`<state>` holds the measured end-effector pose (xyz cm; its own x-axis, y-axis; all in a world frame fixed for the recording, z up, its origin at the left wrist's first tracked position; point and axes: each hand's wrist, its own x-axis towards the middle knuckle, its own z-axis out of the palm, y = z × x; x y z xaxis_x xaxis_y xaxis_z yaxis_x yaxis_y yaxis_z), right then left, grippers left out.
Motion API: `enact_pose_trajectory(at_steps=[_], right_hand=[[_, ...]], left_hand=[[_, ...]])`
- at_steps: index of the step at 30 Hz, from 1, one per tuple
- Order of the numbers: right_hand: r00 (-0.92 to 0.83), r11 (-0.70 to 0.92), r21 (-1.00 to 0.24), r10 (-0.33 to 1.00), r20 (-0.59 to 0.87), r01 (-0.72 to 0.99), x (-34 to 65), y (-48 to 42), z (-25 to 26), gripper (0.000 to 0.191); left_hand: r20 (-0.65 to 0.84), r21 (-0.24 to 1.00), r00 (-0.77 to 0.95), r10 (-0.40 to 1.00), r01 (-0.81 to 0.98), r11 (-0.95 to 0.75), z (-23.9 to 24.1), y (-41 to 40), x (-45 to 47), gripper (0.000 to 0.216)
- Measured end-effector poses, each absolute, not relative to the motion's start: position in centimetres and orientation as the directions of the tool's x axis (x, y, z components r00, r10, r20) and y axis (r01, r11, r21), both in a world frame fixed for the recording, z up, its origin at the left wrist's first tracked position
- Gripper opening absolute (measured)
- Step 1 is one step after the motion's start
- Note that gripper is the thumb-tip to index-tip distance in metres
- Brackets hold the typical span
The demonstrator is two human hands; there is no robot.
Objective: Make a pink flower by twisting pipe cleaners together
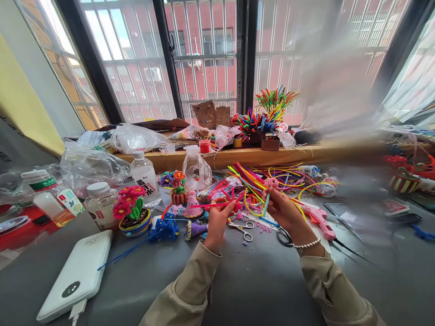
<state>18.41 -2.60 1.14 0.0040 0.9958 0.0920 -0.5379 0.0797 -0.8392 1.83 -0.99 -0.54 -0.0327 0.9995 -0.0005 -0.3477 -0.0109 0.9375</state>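
Observation:
My left hand (216,228) is closed in a pinch on several hot-pink pipe cleaners (210,206), whose ends stick out to the left and upward. My right hand (288,217) grips a flower of light pink pipe cleaner (272,182) with a pale green stem (266,204) pointing down. Both hands are raised over the grey table, a short way apart. Below and between them lie scissors (245,232) and scattered pink bits. A pink glue gun (321,221) rests right of my right hand. Left of my left hand are a purple cone (195,230) and a blue pipe-cleaner piece (165,230).
Loose coloured pipe cleaners (249,179) spread behind my hands. At left stand bottles (144,179), a potted pink flower (131,210) and a white power bank (79,274). A phone (343,219) lies at right; a blurred pale shape covers the upper right. The sill (163,159) is cluttered.

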Motion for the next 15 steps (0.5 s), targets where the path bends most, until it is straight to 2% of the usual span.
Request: enact_pose_trajectory(at_steps=[7,15], right_hand=[[-0.05,0.055,-0.824,0.994,0.101,-0.564,18.44,-2.46,1.12,0.023],[-0.053,0.129,-0.866,0.983,0.176,-0.483,18.68,-2.36,0.61,0.024]], left_hand=[[0.002,0.939,-0.021,1.0,-0.345,-0.009,-0.58,-1.07,1.79,0.037],[0.005,0.941,-0.027,1.0,-0.338,-0.013,-0.63,-0.93,1.76,0.038]])
